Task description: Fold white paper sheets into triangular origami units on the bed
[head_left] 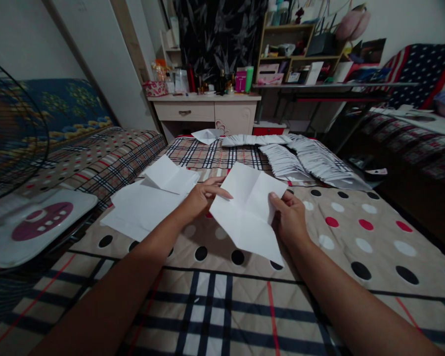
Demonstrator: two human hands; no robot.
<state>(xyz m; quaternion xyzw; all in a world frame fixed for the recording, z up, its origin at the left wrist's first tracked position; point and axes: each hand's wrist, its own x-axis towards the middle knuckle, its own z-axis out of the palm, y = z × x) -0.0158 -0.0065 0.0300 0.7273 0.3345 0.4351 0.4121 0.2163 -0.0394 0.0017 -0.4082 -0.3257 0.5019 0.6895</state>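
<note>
The person's bare forearms (137, 267) reach over a quilted bedspread (244, 306) patterned with plaid bands and a strip of black, white and red dots. At the far end of the bed stands a pale dresser (185, 111), with a dark leaf-patterned curtain (222, 34) behind it; a white panel (81, 207) bearing a purple oval sits at the left.

The dresser's drawer is closed, and bottles and boxes crowd its top. A wooden shelf unit (282, 28) holds bottles, pink boxes and small items in its compartments.

Between the hands, above the dotted strip, is a creased sheet of paper (254, 215). It slants, one corner toward the dresser and another toward the near right; crossing folds make its long axis impossible to tell. The right hand (291, 215) pinches its right edge, thumb on top. The left hand (203, 198) lays a digit over the left edge; whether it pinches cannot be told.

Just beside the left hand lie loose white sheets (141, 207) with a folded sheet (170, 175) on top. Beyond the right hand, folded papers (315, 158) lie in rows.
</note>
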